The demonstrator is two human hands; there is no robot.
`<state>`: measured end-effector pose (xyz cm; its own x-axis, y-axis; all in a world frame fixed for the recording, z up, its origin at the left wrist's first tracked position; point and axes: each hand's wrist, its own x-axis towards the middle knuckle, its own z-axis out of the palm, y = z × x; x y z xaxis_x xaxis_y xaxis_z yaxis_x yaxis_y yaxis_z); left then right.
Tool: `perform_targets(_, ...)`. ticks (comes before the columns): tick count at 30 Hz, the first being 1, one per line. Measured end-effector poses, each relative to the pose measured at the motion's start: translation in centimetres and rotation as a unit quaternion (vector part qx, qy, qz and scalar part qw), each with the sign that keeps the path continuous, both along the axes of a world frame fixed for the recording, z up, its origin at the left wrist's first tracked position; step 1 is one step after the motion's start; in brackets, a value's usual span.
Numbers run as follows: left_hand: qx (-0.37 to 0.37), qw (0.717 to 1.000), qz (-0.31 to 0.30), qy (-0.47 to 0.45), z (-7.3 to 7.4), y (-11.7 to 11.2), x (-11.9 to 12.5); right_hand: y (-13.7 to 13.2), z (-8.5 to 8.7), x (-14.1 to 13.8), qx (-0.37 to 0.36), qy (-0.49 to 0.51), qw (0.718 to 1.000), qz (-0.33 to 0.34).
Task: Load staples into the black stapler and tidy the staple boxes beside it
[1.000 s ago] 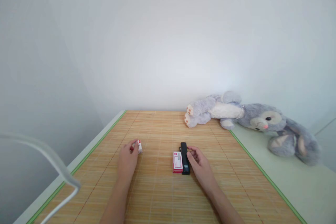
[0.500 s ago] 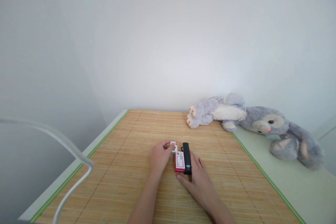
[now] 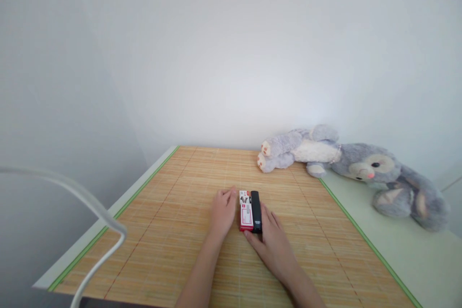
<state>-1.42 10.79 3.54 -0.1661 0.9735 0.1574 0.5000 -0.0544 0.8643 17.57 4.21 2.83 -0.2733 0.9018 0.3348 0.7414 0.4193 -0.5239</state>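
Observation:
A black stapler (image 3: 256,211) lies lengthwise on the bamboo mat (image 3: 173,231). Along its left side sits a red-and-white box (image 3: 247,216), and just beyond that box a smaller white box (image 3: 244,196) with a dark picture on top; the three are packed close together. My left hand (image 3: 223,209) is just left of the boxes, apart from them, its fingers drawn together with nothing visible in them. Against the stapler's right side rest the stretched fingers of my right hand (image 3: 276,245), while its spread thumb touches the near end of the red-and-white box.
A grey plush rabbit (image 3: 317,151) lies along the back right, across the mat's edge and the pale tabletop (image 3: 382,231). At the left a white cable (image 3: 104,211) arcs through the foreground. A plain wall (image 3: 231,57) rises behind the table.
My left hand has let go of the small white box and drawn slightly left. That box now lines up with the red-and-white box beside the stapler. My right hand keeps its place against the stapler.

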Motion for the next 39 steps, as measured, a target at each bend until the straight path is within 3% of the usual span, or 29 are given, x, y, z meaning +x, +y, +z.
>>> perform_targets(4, -0.006, 0.996, -0.001, -0.092, -0.6, -1.1, 0.8, 0.3, -0.6, 0.1, 0.013, 0.004, 1.0, 0.001)
perform_targets(9, -0.018, 0.985, -0.045, -0.164, -2.0, -3.2, 4.8, 0.4, -0.5, 0.1, -0.012, -0.017, 1.0, 0.001)
perform_targets(17, 0.005, 0.985, -0.038, -0.169, -2.9, -3.5, 7.3, 0.9, -1.3, 1.9, -0.031, -0.065, 0.997, 0.018)
perform_targets(22, -0.009, 0.983, -0.071, -0.172, -2.9, -2.7, 10.7, 1.4, -0.9, 5.4, -0.007, -0.047, 0.999, 0.025)
perform_targets(33, -0.03, 0.962, -0.118, -0.245, -2.2, -2.0, 23.2, 1.6, -0.5, 17.4, -0.02, -0.013, 1.0, -0.017)
perform_targets(36, -0.032, 0.954, -0.14, -0.264, -1.7, -2.0, 24.4, 1.3, 0.0, 19.0, -0.027, -0.017, 0.999, -0.024)
perform_targets(39, -0.025, 0.949, -0.165, -0.266, -1.4, -1.7, 23.5, 1.0, 0.7, 19.0, -0.023, -0.009, 0.999, -0.032)
